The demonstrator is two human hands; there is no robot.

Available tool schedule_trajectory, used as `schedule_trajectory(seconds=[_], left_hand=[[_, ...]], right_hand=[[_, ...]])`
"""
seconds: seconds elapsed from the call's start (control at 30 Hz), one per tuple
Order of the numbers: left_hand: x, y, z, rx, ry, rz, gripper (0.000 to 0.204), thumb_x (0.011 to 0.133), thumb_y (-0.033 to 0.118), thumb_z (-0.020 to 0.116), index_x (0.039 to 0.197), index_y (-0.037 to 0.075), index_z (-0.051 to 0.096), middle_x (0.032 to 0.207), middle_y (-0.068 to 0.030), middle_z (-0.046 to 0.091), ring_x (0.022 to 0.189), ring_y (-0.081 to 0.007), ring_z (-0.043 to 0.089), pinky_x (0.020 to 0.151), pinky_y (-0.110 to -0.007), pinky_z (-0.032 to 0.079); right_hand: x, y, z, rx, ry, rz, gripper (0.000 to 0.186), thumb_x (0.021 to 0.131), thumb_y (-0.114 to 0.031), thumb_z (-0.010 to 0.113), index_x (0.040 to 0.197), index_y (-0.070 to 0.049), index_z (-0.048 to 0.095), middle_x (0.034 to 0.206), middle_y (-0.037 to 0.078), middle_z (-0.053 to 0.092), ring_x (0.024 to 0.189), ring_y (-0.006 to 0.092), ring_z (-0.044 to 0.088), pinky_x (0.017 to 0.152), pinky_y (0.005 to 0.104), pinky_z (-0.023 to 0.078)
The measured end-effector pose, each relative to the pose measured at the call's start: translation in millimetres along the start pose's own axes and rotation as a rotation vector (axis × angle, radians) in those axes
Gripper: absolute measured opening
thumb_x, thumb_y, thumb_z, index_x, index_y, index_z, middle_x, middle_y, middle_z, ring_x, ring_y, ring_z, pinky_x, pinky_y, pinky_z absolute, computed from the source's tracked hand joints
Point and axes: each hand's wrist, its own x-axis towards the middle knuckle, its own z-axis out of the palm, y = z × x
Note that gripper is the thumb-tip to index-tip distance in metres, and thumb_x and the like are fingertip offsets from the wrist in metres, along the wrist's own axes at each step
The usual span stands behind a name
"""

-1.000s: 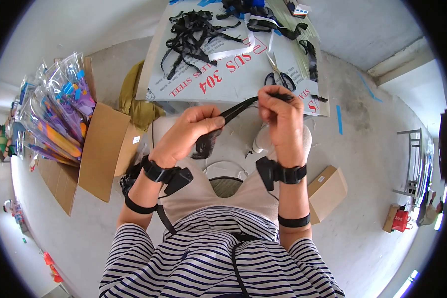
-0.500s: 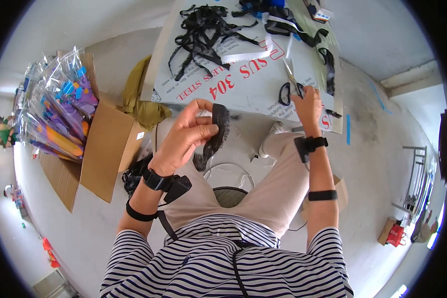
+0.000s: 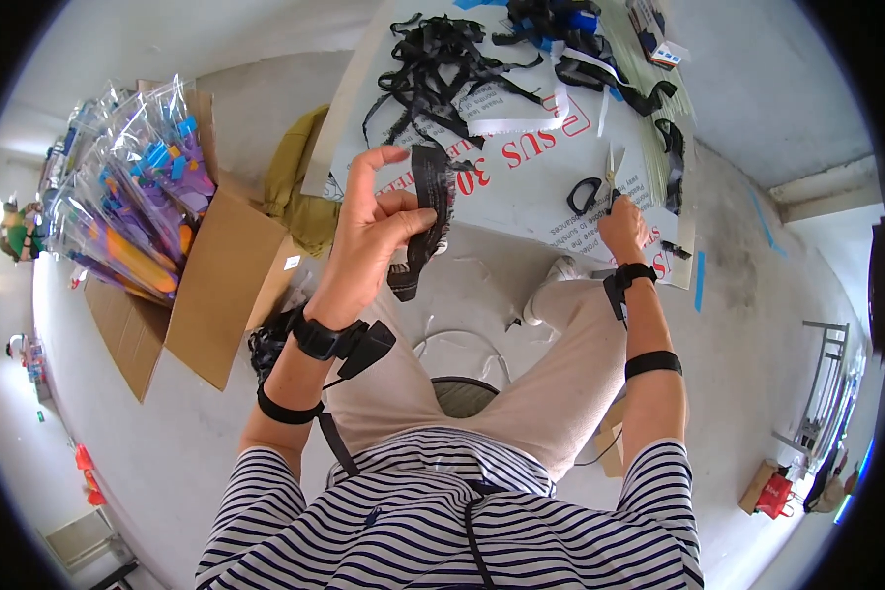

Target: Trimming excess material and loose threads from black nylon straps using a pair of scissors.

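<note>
Out in front of my knees, my left hand (image 3: 369, 231) pinches a short black fabric strip (image 3: 431, 182) with a frayed edge between thumb and fingers. The strip hangs down with its lower end curled. Over the table's near right edge, my right hand (image 3: 627, 231) has its fingers closed on one handle of a pair of scissors (image 3: 588, 195). The scissors' blades lie slightly apart, pointing away from me, and the other black handle loop shows to the left of my hand.
On the printed sheet-covered table (image 3: 541, 197) lie a heap of black strips (image 3: 433, 79), a white strip (image 3: 521, 126) and more black pieces (image 3: 671, 162). To the left stands a cardboard box (image 3: 231, 285) full of plastic-wrapped purple items, beside an olive cloth (image 3: 300, 187).
My left hand has lifted the black strip a little and turned it. My right hand, loosely at the scissors before, has closed on one handle. The view has shifted slightly.
</note>
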Motion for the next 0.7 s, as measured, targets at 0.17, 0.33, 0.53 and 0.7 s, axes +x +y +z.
schedule_trajectory(seconds=[0.17, 0.33, 0.53, 0.7], left_hand=[[-3, 0, -12, -0.034, -0.032, -0.073, 0.022, 0.090, -0.004, 0.063, 0.100, 0.007, 0.047, 0.091, -0.0066, 0.067, 0.079, -0.0101, 0.064, 0.065, -0.023, 0.050], [-10, -5, -12, 0.036, -0.018, -0.094, 0.015, 0.088, -0.001, 0.067, 0.099, 0.006, 0.058, 0.093, -0.0003, 0.064, 0.077, -0.0068, 0.060, 0.067, -0.023, 0.050], [-19, 17, -9, -0.167, -0.114, -0.006, 0.048, 0.083, -0.011, 0.062, 0.129, 0.000, 0.059, 0.112, -0.0087, 0.068, 0.096, -0.0152, 0.067, 0.083, -0.030, 0.056], [-19, 25, -7, -0.141, -0.163, 0.006, 0.063, 0.081, -0.007, 0.059, 0.143, -0.001, 0.049, 0.130, -0.0099, 0.062, 0.110, -0.0187, 0.065, 0.095, -0.031, 0.052]], right_hand=[[-3, -2, -5, 0.034, -0.016, 0.079, 0.035, 0.082, -0.024, 0.066, 0.108, -0.001, 0.066, 0.106, 0.022, 0.072, 0.103, 0.0394, 0.069, 0.088, 0.0478, 0.054], [-14, -22, -10, 0.002, 0.040, 0.113, 0.060, 0.073, -0.046, 0.076, 0.111, -0.001, 0.067, 0.110, 0.019, 0.072, 0.107, 0.0350, 0.069, 0.088, 0.0454, 0.054], [-8, -1, -10, 0.073, -0.089, 0.149, 0.053, 0.069, -0.039, 0.078, 0.105, -0.002, 0.069, 0.098, 0.013, 0.073, 0.094, 0.0281, 0.071, 0.077, 0.0399, 0.054], [-45, 37, -17, 1.483, -0.609, 0.238, 0.035, 0.083, -0.031, 0.067, 0.101, -0.002, 0.069, 0.090, 0.008, 0.068, 0.075, 0.0160, 0.060, 0.066, 0.0361, 0.047]])
